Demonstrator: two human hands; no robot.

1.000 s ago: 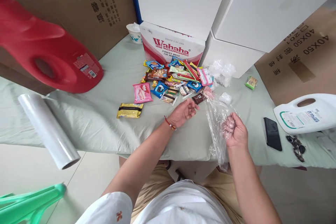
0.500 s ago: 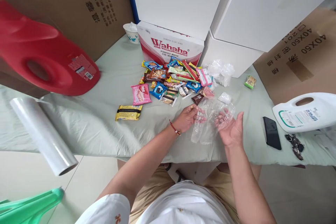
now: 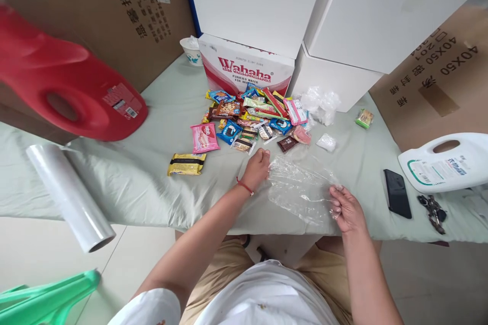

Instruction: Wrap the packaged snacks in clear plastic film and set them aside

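A clear plastic bag [image 3: 299, 190] is stretched out flat between my two hands, above the front part of the table. My left hand [image 3: 257, 168] pinches its left edge, fingers closed. On the other side my right hand [image 3: 345, 205] grips the right edge between thumb and fingers. Just beyond the bag lie a dark brown snack packet [image 3: 287, 143], a pink packet [image 3: 302, 135] and a small crumpled clear wrap [image 3: 327, 142]. A heap of wrapped snacks [image 3: 253, 111] rises behind them. Left of the heap are a pink wafer packet [image 3: 205, 138] and a yellow packet [image 3: 186, 164].
A Wahaha carton [image 3: 246, 67] and white boxes [image 3: 343, 78] stand behind the snacks. At left are a red jug [image 3: 87, 91] and a plastic film roll [image 3: 70, 198] overhanging the edge. A phone [image 3: 397, 194], keys [image 3: 432, 213] and a white jug [image 3: 446, 162] occupy the right.
The bag was bunched up between my hands and is now spread wide. My left hand moved left; my right hand, formerly open-palmed, moved slightly right and down and closed on the bag's edge.
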